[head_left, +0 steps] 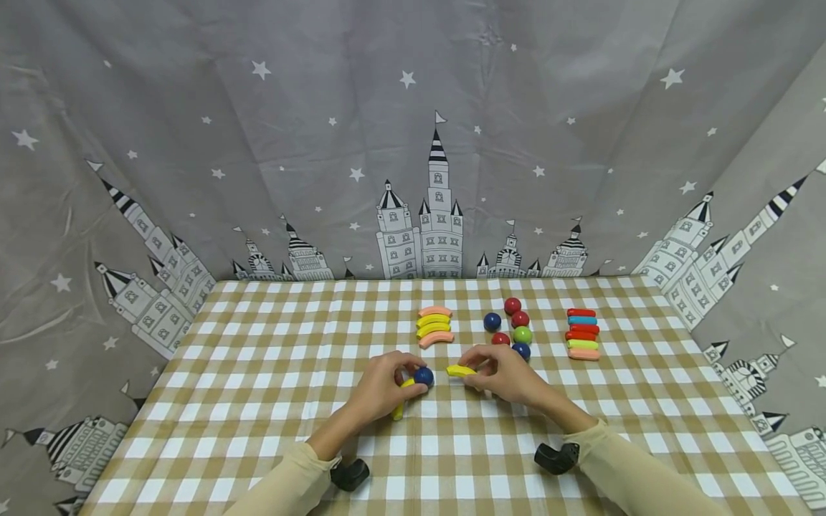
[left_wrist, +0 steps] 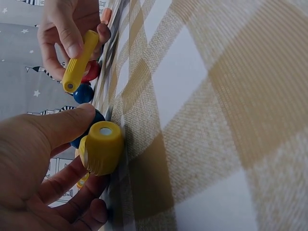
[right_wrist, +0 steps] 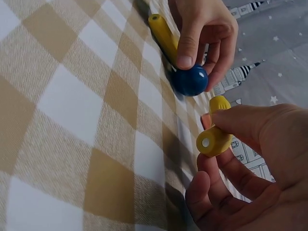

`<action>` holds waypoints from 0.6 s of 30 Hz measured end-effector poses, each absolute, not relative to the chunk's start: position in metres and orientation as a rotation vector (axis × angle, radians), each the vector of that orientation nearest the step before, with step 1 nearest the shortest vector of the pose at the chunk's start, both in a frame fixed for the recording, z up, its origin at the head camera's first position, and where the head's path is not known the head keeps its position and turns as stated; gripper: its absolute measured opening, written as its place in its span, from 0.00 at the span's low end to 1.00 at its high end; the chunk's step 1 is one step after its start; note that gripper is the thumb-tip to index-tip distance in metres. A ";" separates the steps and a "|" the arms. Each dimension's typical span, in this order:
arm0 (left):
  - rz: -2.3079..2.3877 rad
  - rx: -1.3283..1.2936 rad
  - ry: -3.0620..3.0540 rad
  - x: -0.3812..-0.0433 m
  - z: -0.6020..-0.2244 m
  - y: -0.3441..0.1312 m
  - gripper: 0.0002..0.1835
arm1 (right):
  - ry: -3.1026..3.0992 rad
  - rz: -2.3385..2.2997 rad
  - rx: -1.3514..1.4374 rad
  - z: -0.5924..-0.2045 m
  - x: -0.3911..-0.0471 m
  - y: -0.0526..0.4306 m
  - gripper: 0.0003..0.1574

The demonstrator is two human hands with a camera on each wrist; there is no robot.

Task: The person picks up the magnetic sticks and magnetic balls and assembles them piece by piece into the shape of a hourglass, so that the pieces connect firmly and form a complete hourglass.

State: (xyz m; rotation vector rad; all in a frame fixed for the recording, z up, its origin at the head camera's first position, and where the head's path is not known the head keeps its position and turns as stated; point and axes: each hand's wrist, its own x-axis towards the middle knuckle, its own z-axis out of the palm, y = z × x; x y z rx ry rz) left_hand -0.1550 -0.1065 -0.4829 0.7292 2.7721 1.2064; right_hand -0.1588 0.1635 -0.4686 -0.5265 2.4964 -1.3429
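My left hand (head_left: 379,387) pinches a dark blue ball (head_left: 424,376) between thumb and fingers, just above or at the tablecloth. A yellow rod (right_wrist: 163,36) reaches from that ball back toward me, its far end showing a small round metal disc (left_wrist: 106,130). Across a short gap, my right hand (head_left: 510,374) holds a curved yellow rod (head_left: 460,370) by thumb and fingertips. One end of this second rod points at the blue ball without touching it. A metal disc (right_wrist: 206,142) sits in its other end, seen in the right wrist view.
Beyond the hands lies a row of curved orange and yellow rods (head_left: 434,327). Red, blue and green balls (head_left: 520,319) cluster behind my right hand. Short straight coloured rods (head_left: 583,335) are stacked at the right. A grey castle-print curtain (head_left: 290,179) borders the checked tablecloth (head_left: 258,401).
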 end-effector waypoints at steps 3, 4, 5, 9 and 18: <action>1.224 0.720 2.769 -0.156 -0.483 -0.106 0.15 | 2.446 -1.384 -0.500 -0.470 -0.158 0.164 0.13; 1.230 0.717 2.768 -0.156 -0.483 -0.106 0.15 | 2.434 -1.391 -0.492 -0.470 -0.157 0.163 0.13; 1.236 0.713 2.767 -0.156 -0.483 -0.106 0.15 | 2.422 -1.401 -0.491 -0.471 -0.157 0.163 0.13; 1.253 0.702 2.769 -0.157 -0.484 -0.106 0.15 | 2.406 -1.417 -0.490 -0.472 -0.157 0.160 0.13; 1.264 0.670 2.763 -0.156 -0.485 -0.105 0.16 | 2.449 -1.383 -0.446 -0.471 -0.156 0.149 0.13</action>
